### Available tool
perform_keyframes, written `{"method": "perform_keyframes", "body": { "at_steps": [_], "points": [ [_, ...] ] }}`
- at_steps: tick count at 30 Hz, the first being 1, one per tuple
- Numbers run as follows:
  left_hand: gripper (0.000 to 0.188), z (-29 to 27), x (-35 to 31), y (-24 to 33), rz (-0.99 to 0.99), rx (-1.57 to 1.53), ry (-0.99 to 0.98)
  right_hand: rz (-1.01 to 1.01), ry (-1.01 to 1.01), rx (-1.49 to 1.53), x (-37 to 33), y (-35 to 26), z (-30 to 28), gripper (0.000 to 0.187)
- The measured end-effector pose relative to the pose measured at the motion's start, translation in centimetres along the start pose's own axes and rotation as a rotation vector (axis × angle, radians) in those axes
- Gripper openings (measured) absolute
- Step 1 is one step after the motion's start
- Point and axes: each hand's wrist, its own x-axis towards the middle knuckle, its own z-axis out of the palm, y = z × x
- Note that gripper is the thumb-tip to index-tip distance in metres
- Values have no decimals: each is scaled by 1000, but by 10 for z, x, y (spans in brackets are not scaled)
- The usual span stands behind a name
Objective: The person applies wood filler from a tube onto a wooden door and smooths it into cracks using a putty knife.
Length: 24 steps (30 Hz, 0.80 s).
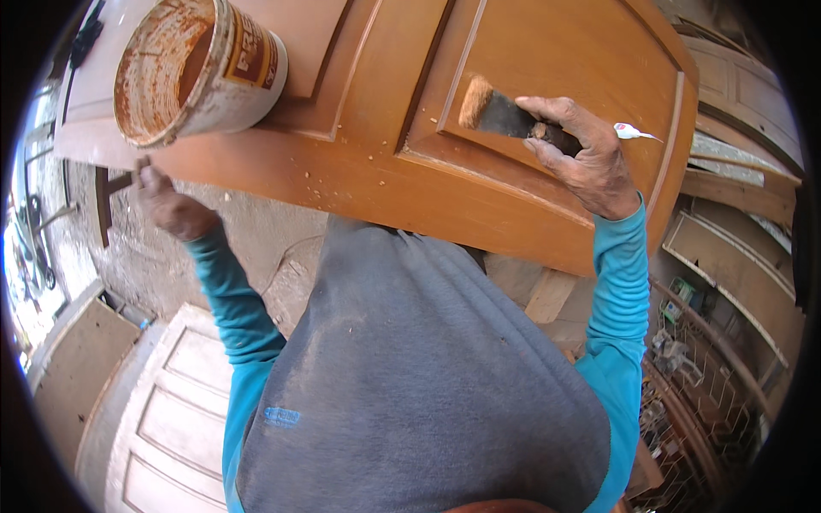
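Observation:
My right hand [590, 154] is closed around the dark handle of a wide paintbrush [500, 113] with a black band and short tan bristles. It holds the brush over the raised panel of a brown wooden door [368, 171] that lies flat in front of me. At the upper left a white bucket [275, 81], stained reddish brown inside and along its rim, stands on the door. My left hand [178, 205] is just on the near side of the bucket's rim, its fingers drawn together. Whether they pinch something or touch the bucket is unclear.
Beside my right hand lies a small white pointed tube [631, 131] on the door. Several crumbs dot the near rail. A pale panelled door [175, 419] stands at lower left. Wooden boards and panels [727, 256] lean at the right, near a wire mesh [718, 385].

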Motion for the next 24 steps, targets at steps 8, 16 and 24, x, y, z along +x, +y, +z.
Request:
{"method": "perform_keyframes", "body": {
  "at_steps": [8, 16, 24],
  "points": [
    [51, 57, -170, -26, 369, 674, -256, -160, -315, -97, -5, 92, -1, 41],
    [53, 59, -174, -27, 297, 641, -243, -524, -541, -683, 30, 83, 15, 33],
    [53, 54, -176, -26, 313, 649, -248, -642, -426, -986, 35, 40, 10, 11]
  ]
}}
